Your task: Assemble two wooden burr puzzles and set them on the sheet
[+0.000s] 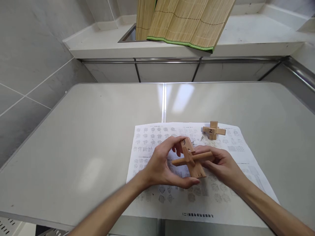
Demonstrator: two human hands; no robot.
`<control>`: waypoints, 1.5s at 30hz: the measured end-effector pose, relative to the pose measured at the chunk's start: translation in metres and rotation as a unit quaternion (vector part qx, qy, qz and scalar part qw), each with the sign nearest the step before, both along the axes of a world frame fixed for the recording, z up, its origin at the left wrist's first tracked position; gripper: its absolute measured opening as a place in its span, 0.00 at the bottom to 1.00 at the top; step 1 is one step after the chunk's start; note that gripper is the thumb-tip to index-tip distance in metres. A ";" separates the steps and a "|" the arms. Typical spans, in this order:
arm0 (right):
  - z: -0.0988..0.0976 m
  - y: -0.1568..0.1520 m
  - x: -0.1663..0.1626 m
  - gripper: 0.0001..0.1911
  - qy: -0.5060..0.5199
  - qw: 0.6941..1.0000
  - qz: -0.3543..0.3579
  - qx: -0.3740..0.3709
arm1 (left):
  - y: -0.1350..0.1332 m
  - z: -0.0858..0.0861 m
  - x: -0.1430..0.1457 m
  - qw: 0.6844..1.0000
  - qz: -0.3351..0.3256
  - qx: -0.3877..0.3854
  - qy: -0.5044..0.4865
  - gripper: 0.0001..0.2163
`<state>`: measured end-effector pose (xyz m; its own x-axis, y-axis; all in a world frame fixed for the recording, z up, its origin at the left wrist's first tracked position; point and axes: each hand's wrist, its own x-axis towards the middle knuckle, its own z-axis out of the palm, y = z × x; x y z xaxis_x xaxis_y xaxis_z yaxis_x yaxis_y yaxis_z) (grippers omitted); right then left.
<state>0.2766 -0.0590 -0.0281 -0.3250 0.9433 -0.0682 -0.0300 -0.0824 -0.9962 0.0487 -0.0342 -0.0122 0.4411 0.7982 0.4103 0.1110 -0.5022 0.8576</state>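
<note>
Both my hands hold a wooden cross puzzle (191,159) made of interlocked notched bars, just above a printed instruction sheet (197,196). My left hand (162,165) curls round its left side, thumb below and fingers over the top. My right hand (221,165) grips the right end of the long horizontal bar. A second, smaller assembled wooden cross puzzle (213,130) lies on the sheet's far right corner, untouched.
The sheet lies on a grey folding table (86,147) with a seam down its middle. Beyond it stands a white counter (246,36) with a sink (129,35) and a rolled-out bamboo mat (187,23) hanging over its edge. Tiled floor lies to the left.
</note>
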 end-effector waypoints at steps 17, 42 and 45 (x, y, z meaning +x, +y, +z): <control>0.006 -0.007 -0.012 0.12 -0.006 0.998 0.005 0.063 | 0.001 -0.003 0.001 0.999 0.017 -0.024 -0.013 0.40; 0.011 -0.004 -0.010 0.17 -0.165 0.984 -0.016 0.065 | 0.000 -0.006 0.000 0.979 0.107 0.083 0.151 0.38; 0.015 -0.004 -0.013 0.16 -0.183 0.981 -0.002 0.055 | 0.000 -0.009 0.000 0.977 0.104 0.091 0.165 0.38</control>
